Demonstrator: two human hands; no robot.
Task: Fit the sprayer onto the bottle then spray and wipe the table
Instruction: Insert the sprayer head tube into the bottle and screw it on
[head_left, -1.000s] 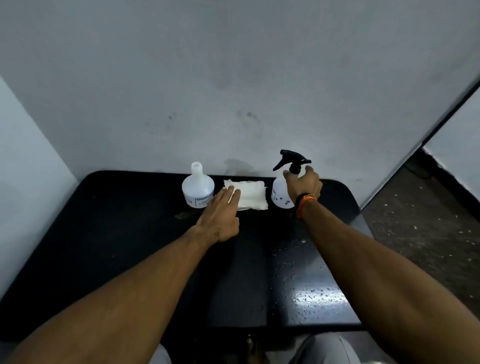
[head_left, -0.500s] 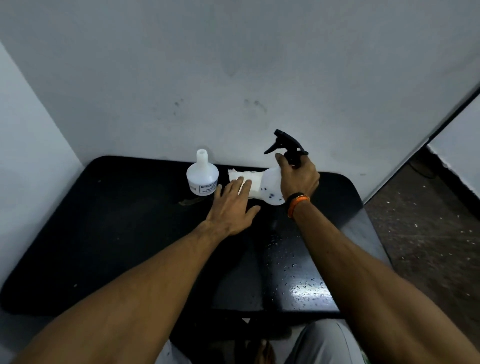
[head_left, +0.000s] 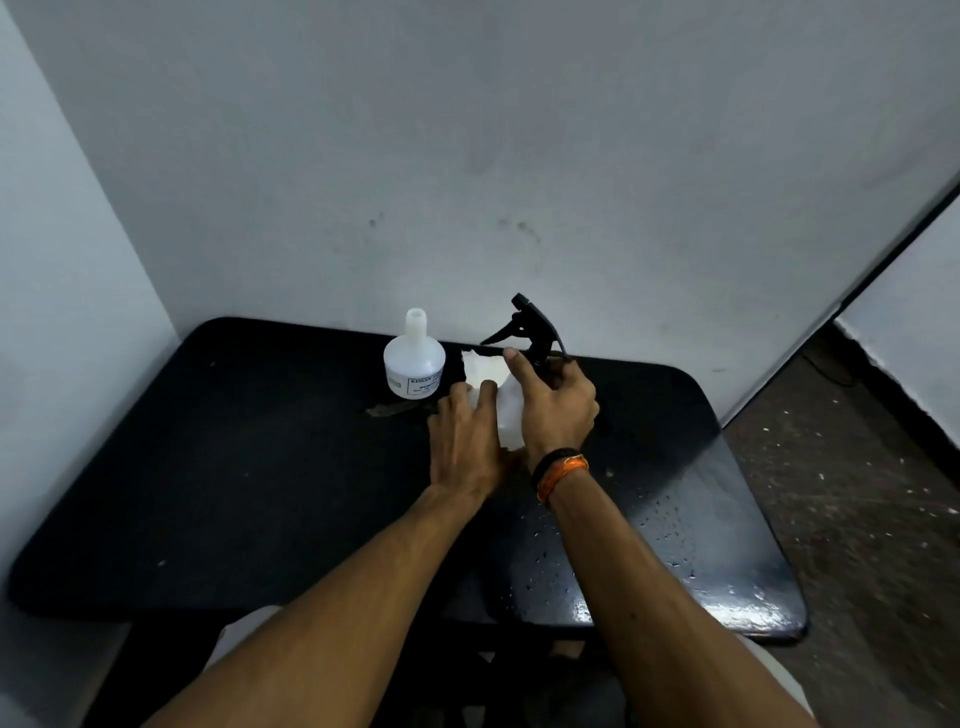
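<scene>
Behind both hands, open refill bottle (head_left: 414, 364), white cloth (head_left: 485, 370), wall (head_left: 467, 156)

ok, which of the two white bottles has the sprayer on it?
The spray bottle gripped by the right hand, with the black sprayer. The labelled bottle by the wall has a bare open neck.

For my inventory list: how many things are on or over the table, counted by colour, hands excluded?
White: 3, open bottle, folded cloth, spray bottle body
Black: 1, sprayer head
Total: 4
</scene>
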